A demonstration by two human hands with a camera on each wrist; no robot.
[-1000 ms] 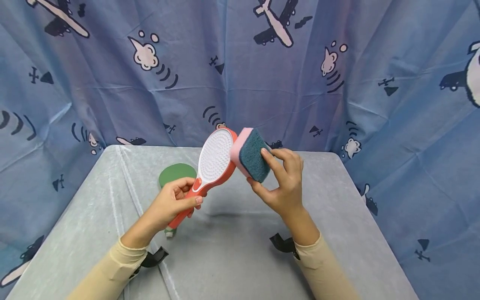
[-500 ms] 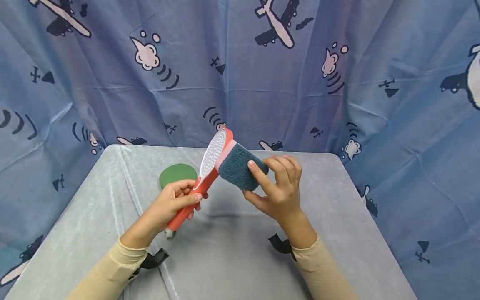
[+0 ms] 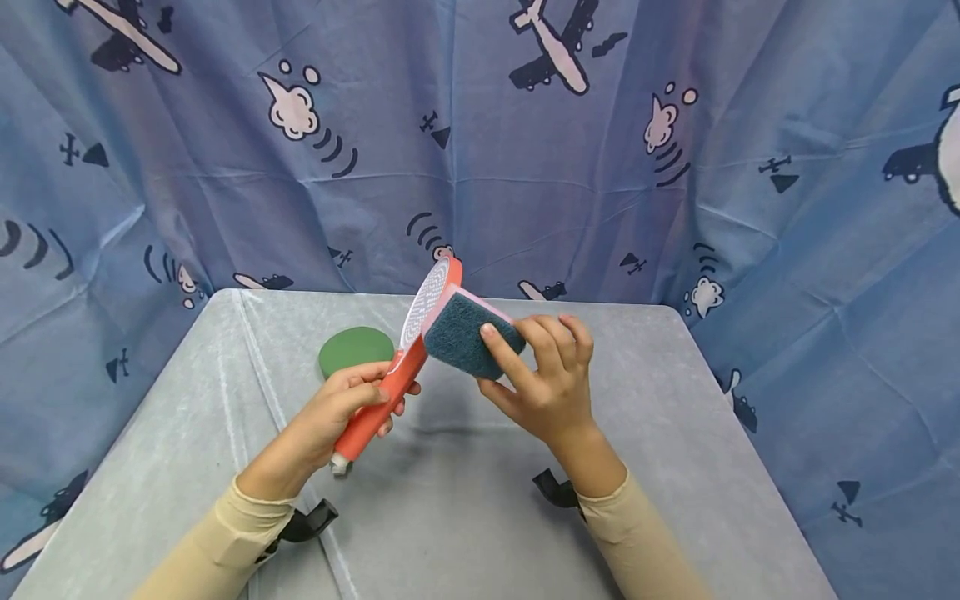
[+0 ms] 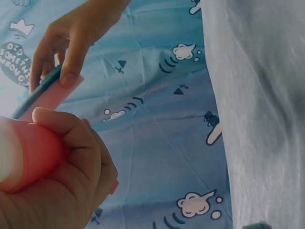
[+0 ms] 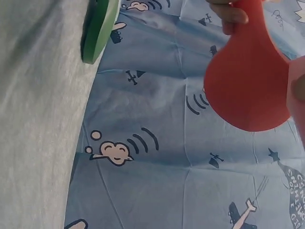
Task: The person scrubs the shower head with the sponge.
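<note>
Since the earlier frames the orange brush (image 3: 408,350) has been turned edge-on to the head camera, so that its white studded face is seen only as a narrow sliver, and the sponge (image 3: 468,337) has been brought down flat against its back. Nearest the viewer, two cream sleeves (image 3: 225,533) are seen above the grey counter (image 3: 465,500). The handle of the brush is gripped by the left hand (image 3: 341,408), whose fingers are curled right round it, apparently to steady the head while it is rubbed. The sponge is pinched by the right hand (image 3: 543,383), the thumb underneath and the fingers (image 3: 498,350) laid along its dark scouring side; its pink layer is pressed to the orange back, as the left wrist view suggests. Both things are held in the air above the middle of the counter, touching each other. Further back, a green oval pad (image 3: 356,350) lies on the counter behind the left hand. Beyond it hangs a blue curtain (image 3: 675,183) printed with aeroplanes.
</note>
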